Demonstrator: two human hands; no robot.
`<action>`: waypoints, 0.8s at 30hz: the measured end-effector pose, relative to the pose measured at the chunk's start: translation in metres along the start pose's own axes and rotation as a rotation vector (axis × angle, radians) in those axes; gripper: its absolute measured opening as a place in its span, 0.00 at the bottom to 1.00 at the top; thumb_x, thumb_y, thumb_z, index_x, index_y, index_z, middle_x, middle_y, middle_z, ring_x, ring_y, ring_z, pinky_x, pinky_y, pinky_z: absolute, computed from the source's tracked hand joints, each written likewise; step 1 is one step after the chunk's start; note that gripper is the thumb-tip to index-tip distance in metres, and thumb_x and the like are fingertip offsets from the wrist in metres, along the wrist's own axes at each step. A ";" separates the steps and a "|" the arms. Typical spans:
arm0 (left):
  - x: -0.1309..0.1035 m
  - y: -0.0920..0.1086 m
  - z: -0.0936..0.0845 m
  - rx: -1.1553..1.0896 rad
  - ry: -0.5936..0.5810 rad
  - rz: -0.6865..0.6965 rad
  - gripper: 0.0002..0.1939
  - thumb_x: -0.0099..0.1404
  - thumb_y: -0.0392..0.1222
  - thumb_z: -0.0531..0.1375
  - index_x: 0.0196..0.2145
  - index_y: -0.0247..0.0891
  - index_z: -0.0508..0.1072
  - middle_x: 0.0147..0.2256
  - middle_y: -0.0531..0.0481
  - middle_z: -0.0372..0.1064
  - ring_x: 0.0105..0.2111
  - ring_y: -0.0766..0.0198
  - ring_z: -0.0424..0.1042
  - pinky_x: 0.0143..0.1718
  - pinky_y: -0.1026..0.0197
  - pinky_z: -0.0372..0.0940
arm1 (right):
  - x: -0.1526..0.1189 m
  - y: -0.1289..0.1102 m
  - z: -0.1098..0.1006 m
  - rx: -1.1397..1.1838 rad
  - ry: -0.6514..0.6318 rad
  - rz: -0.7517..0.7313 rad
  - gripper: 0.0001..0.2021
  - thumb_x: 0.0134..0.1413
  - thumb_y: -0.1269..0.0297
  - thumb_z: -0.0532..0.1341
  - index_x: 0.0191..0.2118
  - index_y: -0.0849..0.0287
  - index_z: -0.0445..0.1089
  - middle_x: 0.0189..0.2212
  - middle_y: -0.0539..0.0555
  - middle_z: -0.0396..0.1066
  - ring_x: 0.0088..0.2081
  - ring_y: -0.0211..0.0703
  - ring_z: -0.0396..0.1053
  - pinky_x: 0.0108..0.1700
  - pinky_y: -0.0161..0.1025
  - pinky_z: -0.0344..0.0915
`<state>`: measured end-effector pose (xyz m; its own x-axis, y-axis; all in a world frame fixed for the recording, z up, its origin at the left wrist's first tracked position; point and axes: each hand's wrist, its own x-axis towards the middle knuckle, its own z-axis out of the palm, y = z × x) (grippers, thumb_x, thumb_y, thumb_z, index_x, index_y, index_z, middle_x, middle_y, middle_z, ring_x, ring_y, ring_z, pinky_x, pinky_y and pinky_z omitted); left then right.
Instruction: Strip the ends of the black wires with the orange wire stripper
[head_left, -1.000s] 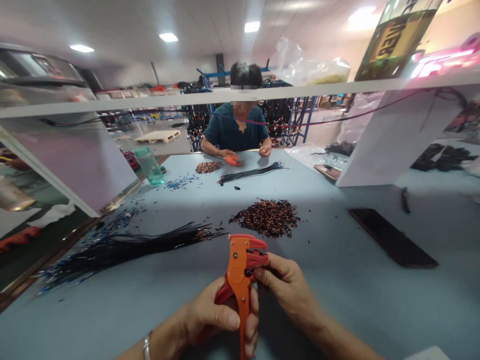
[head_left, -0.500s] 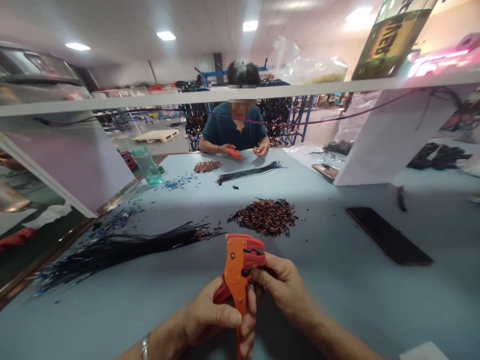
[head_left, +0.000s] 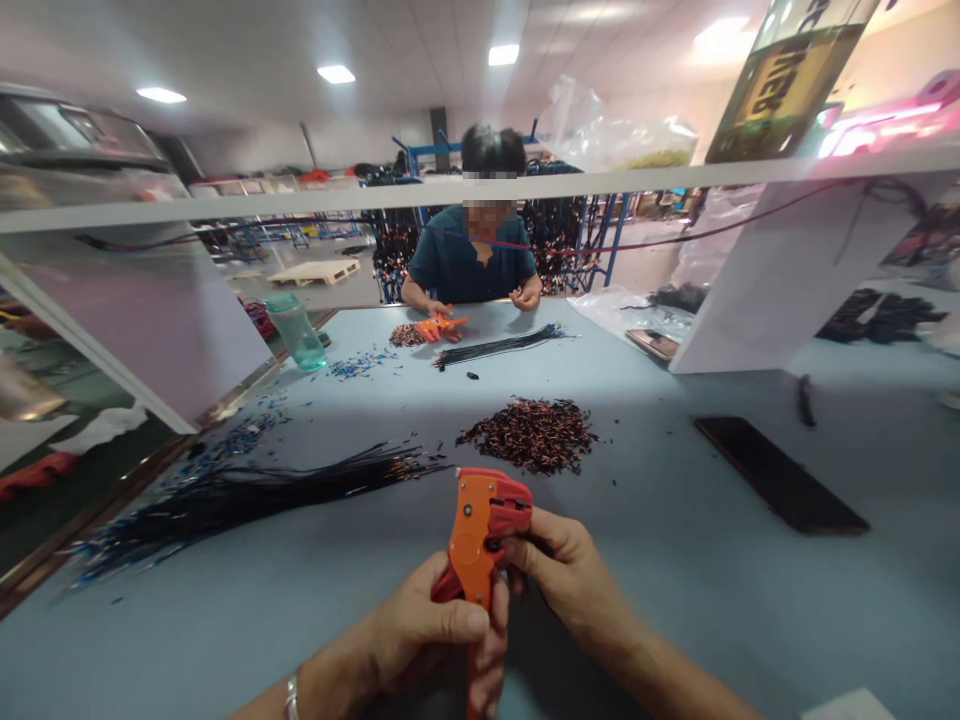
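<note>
My left hand (head_left: 431,625) is wrapped round the handles of an orange and red wire stripper (head_left: 474,530), held upright with its head pointing away from me. At the red jaw on the tool's right side, my right hand (head_left: 562,565) is closed in a pinch. Whatever lies between those fingertips is hidden. Just beyond the tool is a heap of short black and copper-coloured bits (head_left: 529,435). To the left lies a bundle of black wires (head_left: 262,500), copper-coloured ends towards the tool and blue ends at the far left.
Across the table a person (head_left: 476,255) holds an orange tool (head_left: 439,326) near a small copper-coloured heap (head_left: 405,335) and a second wire bundle (head_left: 499,345). A dark phone (head_left: 780,475) lies at right, a green bottle (head_left: 296,332) at left. A white shelf (head_left: 600,183) spans above.
The person opposite has lowered their orange tool leftwards to the small heap. My hands stay at nearly the same place, with the wire stripper turned very slightly.
</note>
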<state>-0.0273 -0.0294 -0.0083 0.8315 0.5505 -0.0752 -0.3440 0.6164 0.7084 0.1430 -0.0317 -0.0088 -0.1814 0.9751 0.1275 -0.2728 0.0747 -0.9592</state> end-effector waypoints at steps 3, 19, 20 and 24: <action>0.000 0.000 -0.001 -0.013 0.005 -0.024 0.12 0.57 0.42 0.68 0.33 0.31 0.72 0.19 0.53 0.65 0.16 0.67 0.68 0.20 0.65 0.64 | 0.001 0.000 0.000 0.011 0.000 0.024 0.13 0.53 0.53 0.67 0.32 0.60 0.78 0.21 0.47 0.67 0.19 0.29 0.59 0.21 0.27 0.60; 0.001 -0.001 -0.002 0.003 0.010 -0.032 0.13 0.58 0.43 0.67 0.35 0.32 0.72 0.19 0.54 0.65 0.15 0.69 0.66 0.20 0.65 0.63 | 0.001 0.005 0.003 0.049 -0.008 0.095 0.20 0.51 0.45 0.66 0.33 0.61 0.75 0.18 0.45 0.65 0.16 0.29 0.59 0.16 0.25 0.60; 0.001 -0.001 -0.002 0.007 0.008 -0.030 0.13 0.58 0.43 0.67 0.35 0.32 0.72 0.19 0.54 0.65 0.15 0.69 0.66 0.19 0.65 0.63 | 0.000 0.005 0.003 0.047 -0.006 0.097 0.20 0.51 0.45 0.67 0.34 0.61 0.75 0.18 0.45 0.66 0.15 0.29 0.59 0.16 0.25 0.60; 0.002 -0.002 -0.002 0.012 0.009 -0.023 0.13 0.58 0.44 0.67 0.35 0.32 0.72 0.19 0.54 0.65 0.14 0.68 0.66 0.19 0.66 0.63 | 0.000 0.003 0.004 0.044 -0.005 0.102 0.21 0.51 0.45 0.66 0.36 0.61 0.75 0.17 0.45 0.66 0.15 0.29 0.59 0.16 0.25 0.60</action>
<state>-0.0255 -0.0284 -0.0112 0.8352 0.5414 -0.0972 -0.3197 0.6217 0.7151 0.1380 -0.0326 -0.0111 -0.2149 0.9761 0.0310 -0.2938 -0.0344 -0.9552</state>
